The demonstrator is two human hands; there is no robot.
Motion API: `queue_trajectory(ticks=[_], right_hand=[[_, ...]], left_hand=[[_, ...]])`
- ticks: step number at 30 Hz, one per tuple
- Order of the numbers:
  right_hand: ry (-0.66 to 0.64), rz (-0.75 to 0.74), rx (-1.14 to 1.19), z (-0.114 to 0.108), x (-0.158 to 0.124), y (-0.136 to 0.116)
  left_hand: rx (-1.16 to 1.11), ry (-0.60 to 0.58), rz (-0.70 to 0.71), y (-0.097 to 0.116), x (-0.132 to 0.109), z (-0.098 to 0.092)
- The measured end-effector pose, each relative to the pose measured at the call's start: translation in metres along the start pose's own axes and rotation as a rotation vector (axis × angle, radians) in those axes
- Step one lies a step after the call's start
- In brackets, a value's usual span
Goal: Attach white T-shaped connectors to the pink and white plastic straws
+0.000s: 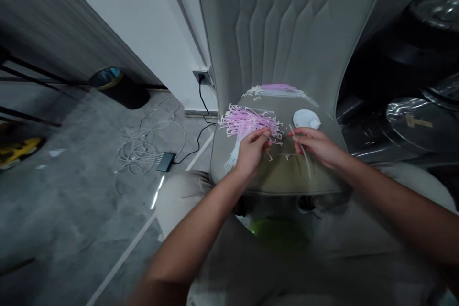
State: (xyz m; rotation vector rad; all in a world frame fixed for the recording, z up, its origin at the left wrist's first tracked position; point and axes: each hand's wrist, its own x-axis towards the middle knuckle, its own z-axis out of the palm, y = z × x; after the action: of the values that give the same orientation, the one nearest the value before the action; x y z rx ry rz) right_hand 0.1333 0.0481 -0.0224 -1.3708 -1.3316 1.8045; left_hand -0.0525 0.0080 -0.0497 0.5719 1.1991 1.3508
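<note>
Your right hand (pixel 313 143), right of the pile (pixel 247 118), pinched a strip (pixel 307 160), best held lightly; your left hand (pixel 253 149) had an unclear grip.

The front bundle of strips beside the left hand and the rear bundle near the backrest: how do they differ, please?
The front bundle looks larger; the rear bundle is smaller and narrower. The front bundle is partly covered by the left hand, while the rear bundle lies apart from both hands, nearer the backrest. Both lie on the chair seat and mix pink and whitish strips.
</note>
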Motion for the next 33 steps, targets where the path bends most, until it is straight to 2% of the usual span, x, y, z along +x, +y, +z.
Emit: queue_trajectory(ticks=[5, 10, 17, 20, 22, 28, 33], right_hand=[[0.04, 0.04, 0.026, 0.001, 0.0, 0.006], [0.171, 0.037, 0.086, -0.002, -0.006, 0.023], [0.243, -0.013, 0.028, -0.008, -0.017, 0.036], [0.176, -0.08, -0.075, -0.007, -0.021, 0.032], [0.086, -0.119, -0.095, -0.005, -0.025, 0.026], [-0.084, -0.075, 0.07, 0.007, -0.032, 0.004], [-0.152, -0.07, 0.148, 0.014, -0.021, 0.005]], left_hand=[[-0.036, 0.002, -0.04, -0.002, -0.007, -0.009], [0.003, 0.043, -0.084, -0.001, -0.015, -0.015], [0.067, 0.064, 0.021, -0.009, -0.005, -0.009], [0.083, 0.056, 0.072, -0.01, 0.0, -0.002], [0.089, 0.06, 0.092, -0.008, 0.0, 0.004], [0.175, 0.103, 0.102, -0.002, -0.01, 0.018], [0.14, 0.129, 0.048, -0.002, -0.007, 0.026]])
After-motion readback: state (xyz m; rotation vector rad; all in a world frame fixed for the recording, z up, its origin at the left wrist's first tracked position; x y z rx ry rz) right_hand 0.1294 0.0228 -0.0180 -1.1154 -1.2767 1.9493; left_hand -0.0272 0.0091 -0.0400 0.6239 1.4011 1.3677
